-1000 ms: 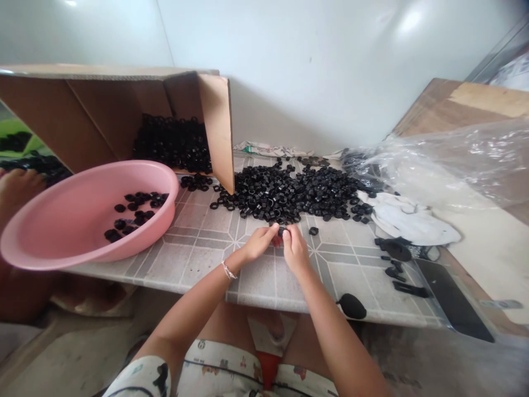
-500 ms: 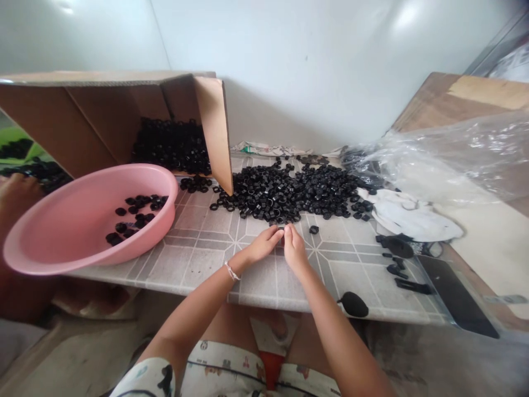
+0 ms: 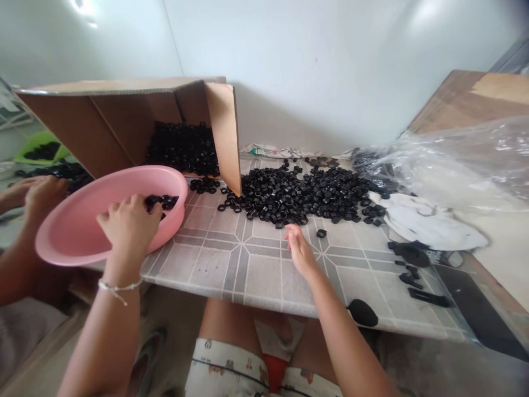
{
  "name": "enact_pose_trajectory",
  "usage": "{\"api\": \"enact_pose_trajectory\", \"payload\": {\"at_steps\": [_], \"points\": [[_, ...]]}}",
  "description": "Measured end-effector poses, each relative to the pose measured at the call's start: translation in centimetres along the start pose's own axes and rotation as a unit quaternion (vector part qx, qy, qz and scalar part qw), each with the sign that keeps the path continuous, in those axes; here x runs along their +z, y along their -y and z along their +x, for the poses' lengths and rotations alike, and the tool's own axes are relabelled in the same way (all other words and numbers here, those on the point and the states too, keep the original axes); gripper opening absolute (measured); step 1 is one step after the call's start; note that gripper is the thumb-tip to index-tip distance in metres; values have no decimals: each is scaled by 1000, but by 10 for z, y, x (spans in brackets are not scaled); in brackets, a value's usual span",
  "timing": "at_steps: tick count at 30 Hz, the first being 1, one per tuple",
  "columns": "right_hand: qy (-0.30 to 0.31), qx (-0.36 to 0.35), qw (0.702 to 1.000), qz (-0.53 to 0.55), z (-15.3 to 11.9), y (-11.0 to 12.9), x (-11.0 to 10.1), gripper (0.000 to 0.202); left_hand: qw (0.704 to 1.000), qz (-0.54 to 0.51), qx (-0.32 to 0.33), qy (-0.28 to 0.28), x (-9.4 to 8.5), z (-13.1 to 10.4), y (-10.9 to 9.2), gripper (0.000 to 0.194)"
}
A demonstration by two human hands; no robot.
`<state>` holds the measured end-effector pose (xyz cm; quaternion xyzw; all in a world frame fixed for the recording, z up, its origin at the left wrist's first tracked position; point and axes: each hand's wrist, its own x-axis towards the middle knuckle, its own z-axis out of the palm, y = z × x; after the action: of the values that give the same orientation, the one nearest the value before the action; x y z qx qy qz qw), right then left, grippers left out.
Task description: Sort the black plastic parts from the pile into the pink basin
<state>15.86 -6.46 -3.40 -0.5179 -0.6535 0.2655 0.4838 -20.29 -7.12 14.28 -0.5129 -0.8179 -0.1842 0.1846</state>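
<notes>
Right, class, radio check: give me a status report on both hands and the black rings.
Left hand over pink basin, black pieces beside it. Right hand near ring pile. Nothing visibly between right hand and pile.

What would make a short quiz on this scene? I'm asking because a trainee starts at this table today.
1. True or false: black rings lie inside the box.

2. Multiple choice: where is the left hand?
A) inside the box
B) at the pink basin
C) on the white cloth

3. Fill in the blank: seen from the wearer's seat, the white cloth lies to the ____ of the pile on the table.

Key: 1. true; 2. B; 3. right
</notes>
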Motion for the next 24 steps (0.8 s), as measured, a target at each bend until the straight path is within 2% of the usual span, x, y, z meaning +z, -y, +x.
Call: {"api": "enact_pose_trajectory", "payload": {"at_steps": [1, 2, 4, 5, 6, 7, 8, 9, 11, 13, 15, 17, 21, 24], "points": [[9, 5, 1000, -8, -1, 0, 0, 44, 999, 13, -20, 45, -1, 10, 9, 36], [13, 14, 1000, -9, -1, 0, 0, 45, 999, 12, -24, 46, -1, 15, 12, 41], [12, 28, 1000, 1, -1, 0, -1, 45, 999, -19, -14, -46, 5, 12, 0, 51], [10, 32, 999, 6, -1, 0, -1, 45, 994, -47, 15, -101, 10, 4, -14, 51], [6, 35, 999, 8, -1, 0, -2, 45, 986, -83, 60, -131, 17, -7, -33, 49], [2, 38, 999, 7, -1, 1, -2, 45, 977, -122, 137, -109, 26, -20, -55, 45], [-1, 41, 999, 6, -1, 1, -3, 45, 958, -160, 233, -54, 38, -34, -78, 38], [-3, 42, 999, 5, 0, 1, -3, 45, 935, -186, 302, -2, 51, -47, -101, 33], [-5, 46, 999, 14, 1, 0, -3, 44, 909, -206, 357, 66, 82, -67, -141, 32], [-8, 52, 998, 34, 2, -1, -3, 44, 913, -210, 336, 96, 112, -77, -167, 27], [-15, 59, 997, 53, 5, -3, -4, 43, 925, -218, 293, 108, 135, -79, -177, 20], [-34, 70, 995, 64, 9, -6, -5, 40, 925, -240, 269, 117, 148, -76, -176, 16], [-111, 98, 987, 65, 15, -13, -7, 36, 914, -285, 265, 118, 151, -73, -166, 11], [-110, 71, 991, 33, 14, -10, -3, 34, 897, -334, 276, 85, 147, -79, -168, 12]]}}
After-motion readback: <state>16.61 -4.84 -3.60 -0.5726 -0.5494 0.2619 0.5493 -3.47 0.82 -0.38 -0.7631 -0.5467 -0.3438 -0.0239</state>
